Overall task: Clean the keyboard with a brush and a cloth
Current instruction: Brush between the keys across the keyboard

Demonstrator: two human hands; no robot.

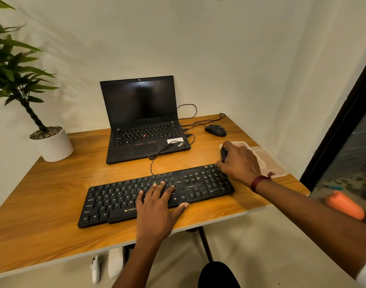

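A black wired keyboard [115, 202] lies at an angle near the front of the wooden table [42, 194]. My left hand [157, 206] lies flat on its middle keys with straight, spread fingers and the thumb at the front edge. At the keyboard's far right corner, my right hand [239, 161] grips a small dark object [223, 153] that looks like the brush; most of it is hidden in my fist. A pale cloth [269, 163] lies on the table just behind and to the right of that hand.
An open black laptop [142, 119] stands at the back, with the keyboard's cable [157, 154] running to it. A black mouse [215, 130] sits back right and a white potted plant [53, 144] back left. The table's right edge is close to the cloth.
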